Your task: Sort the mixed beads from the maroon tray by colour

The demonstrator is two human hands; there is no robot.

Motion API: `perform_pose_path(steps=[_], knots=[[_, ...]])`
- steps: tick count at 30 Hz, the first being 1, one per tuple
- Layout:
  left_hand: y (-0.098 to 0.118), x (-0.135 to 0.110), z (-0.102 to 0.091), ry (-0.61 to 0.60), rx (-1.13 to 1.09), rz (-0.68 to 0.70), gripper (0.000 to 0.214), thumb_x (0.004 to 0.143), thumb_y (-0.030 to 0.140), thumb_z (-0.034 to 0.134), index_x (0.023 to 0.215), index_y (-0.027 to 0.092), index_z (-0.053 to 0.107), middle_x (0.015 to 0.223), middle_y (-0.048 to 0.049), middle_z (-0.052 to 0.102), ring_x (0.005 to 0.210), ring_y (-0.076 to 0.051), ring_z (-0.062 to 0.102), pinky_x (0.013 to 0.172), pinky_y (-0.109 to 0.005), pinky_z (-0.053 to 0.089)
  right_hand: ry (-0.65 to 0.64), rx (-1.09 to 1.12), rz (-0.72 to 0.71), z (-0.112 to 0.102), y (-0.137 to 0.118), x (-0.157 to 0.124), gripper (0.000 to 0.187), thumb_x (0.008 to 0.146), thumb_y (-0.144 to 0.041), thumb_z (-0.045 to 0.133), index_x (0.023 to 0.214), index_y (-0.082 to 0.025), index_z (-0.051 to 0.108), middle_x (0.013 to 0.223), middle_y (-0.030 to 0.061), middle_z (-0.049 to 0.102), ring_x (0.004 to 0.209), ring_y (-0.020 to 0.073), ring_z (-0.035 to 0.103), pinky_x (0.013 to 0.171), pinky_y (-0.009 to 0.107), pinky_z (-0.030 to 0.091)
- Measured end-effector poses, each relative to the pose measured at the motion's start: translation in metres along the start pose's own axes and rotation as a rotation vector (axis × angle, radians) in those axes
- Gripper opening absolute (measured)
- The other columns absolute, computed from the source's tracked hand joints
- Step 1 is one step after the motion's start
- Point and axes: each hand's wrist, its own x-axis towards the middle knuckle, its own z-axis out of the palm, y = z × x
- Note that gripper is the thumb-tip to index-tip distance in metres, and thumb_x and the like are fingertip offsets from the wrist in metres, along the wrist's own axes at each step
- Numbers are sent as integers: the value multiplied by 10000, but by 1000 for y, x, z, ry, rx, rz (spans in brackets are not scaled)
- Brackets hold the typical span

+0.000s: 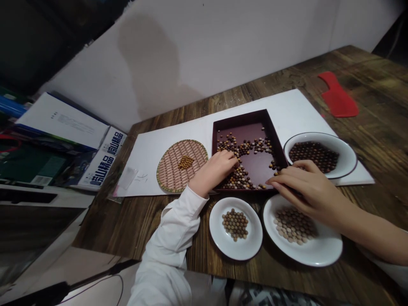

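Observation:
Mixed brown, yellow and pale beads (244, 148) lie scattered in a dark maroon tray (250, 120). My left hand (219, 168) reaches over the tray's left side, its fingers curled down among the beads and the tips partly hidden. At the tray's front right corner is my right hand (302, 185), with thumb and fingers drawn together; what they hold, if anything, cannot be made out. Below that hand, a white plate (328, 250) bears pale beads (295, 225). A smaller white plate (219, 238) with brownish beads (235, 224) stands in front of the tray.
Left of the tray, a round woven mat (168, 170) carries yellow-brown beads (185, 162). A white bowl (349, 157) of dark beads (314, 156) is at the right. Beyond it lies a red scoop (339, 100). White board (287, 102) lies under the tray. Boxes (66, 123) stand far left.

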Motion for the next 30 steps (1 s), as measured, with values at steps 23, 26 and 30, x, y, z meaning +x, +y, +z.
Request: perform_pose_path(steps=[23,26,30], knots=[[-2,-1,1,25,-45,6,132,961,195,515,953,167,645,991,-33,662,916,-178,592,816,-296,427,-17,-36,-21,-1,0,1,109,976,-181,470,1009,-190,574,819,4,656,742,154,604,839,363,348],[-1,-2,0,55,43,15,150,970,190,494,957,162,641,981,-37,666,883,-181,589,773,-311,404,-25,-40,-27,-1,0,0,102,972,-176,480,1021,-193,568,828,3,657,749,155,603,844,367,351],[-3,-5,-10,107,95,-9,151,971,193,497,954,169,645,966,-35,671,877,-186,589,769,-321,389,-25,-51,-46,-1,1,0,112,969,-156,476,1038,-191,558,845,5,661,757,153,602,848,372,357]])
